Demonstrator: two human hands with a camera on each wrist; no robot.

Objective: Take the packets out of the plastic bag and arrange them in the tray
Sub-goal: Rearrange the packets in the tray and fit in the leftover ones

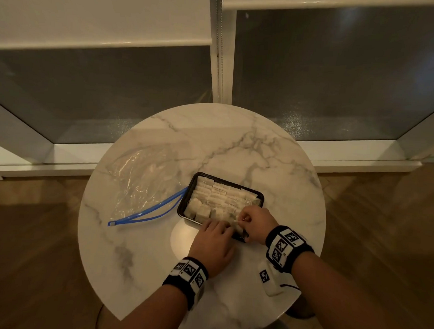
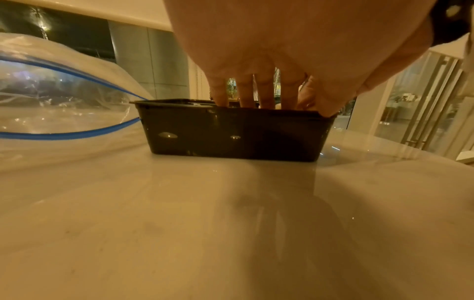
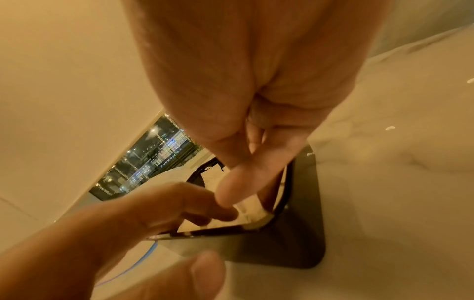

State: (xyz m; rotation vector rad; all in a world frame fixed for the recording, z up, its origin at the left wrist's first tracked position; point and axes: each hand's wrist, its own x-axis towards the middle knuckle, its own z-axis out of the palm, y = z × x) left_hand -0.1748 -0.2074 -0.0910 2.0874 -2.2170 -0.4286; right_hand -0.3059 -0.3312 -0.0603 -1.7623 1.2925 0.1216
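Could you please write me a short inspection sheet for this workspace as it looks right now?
Surface: round marble table, glossy, with a bright light reflection near the hands.
Job's things: black tray nearly full of pale packets in rows; clear plastic bag with a blue zip lies open left of the tray and looks empty.
Clutter: a small white tagged device near the table's near edge.
Grippers: left hand reaches its fingers into the tray's near side; right hand pinches a packet at the near right corner.
Cables: a thin dark cable below the table edge.
Surroundings: dark windows with lowered blinds, wooden floor.
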